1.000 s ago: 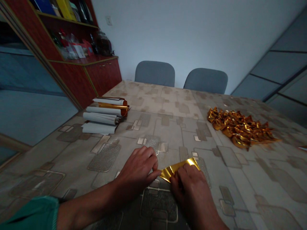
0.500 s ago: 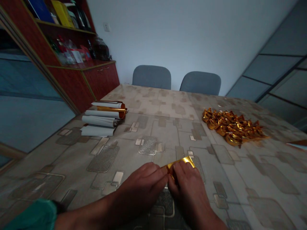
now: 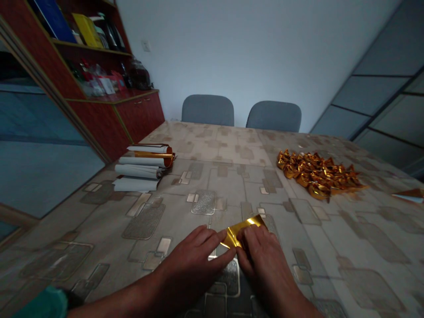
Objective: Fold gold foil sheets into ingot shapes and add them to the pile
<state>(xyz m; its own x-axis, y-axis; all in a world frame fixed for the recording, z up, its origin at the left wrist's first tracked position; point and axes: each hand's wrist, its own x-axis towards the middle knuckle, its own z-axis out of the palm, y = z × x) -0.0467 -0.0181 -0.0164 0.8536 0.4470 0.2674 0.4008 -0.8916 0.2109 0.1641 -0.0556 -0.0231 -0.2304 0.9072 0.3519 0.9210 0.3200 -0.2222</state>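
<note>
One folded, shiny gold foil-paper strip (image 3: 243, 227), probably light, slick, easily creased; best held by edges; left hand (image 3: 194, 254) and right hand (image 3: 267, 254) pinching it.

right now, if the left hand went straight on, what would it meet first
The gold foil, right at the tips of the left hand; the right hand probably comes next, though depth is unclear.
</note>
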